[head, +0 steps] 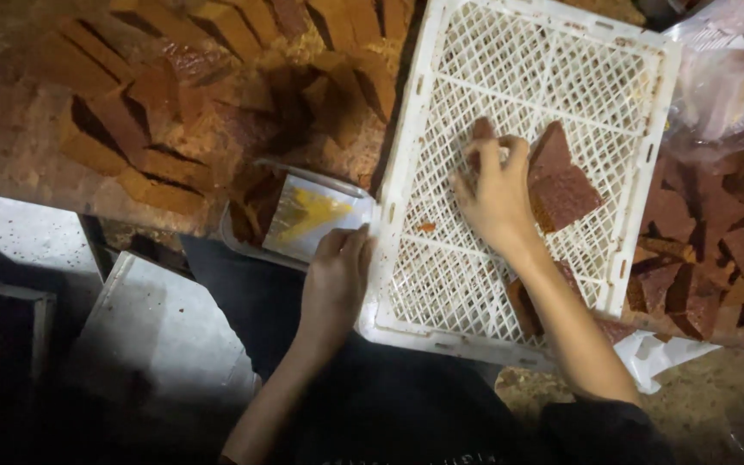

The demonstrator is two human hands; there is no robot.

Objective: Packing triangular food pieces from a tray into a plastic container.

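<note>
White lattice crate: rectangular plastic, lies flat and slightly skewed, long axis running away from the person. It serves as the reference below.

Left of the crate: a rough brown work surface covered with many reddish-brown slabs, scattered and overlapping. Right of the crate: more such slabs in a loose heap, with a crumpled clear plastic bag above them at the crate's far right corner.

Just beside the crate's left rim: a small clear tray with a yellow smear inside.

Inside the crate, near its middle-right: a flat reddish-brown slab piece, resting on the lattice. A tiny orange crumb lies on the lattice left of it.

Right hand: inside the crate, fingers curled loosely, fingertips touching the slab piece at its left edge; whether it truly grips it I cannot tell.

Left hand: at the crate's left rim, fingers together, pressed against the rim; a closed grasp cannot be confirmed.
</note>
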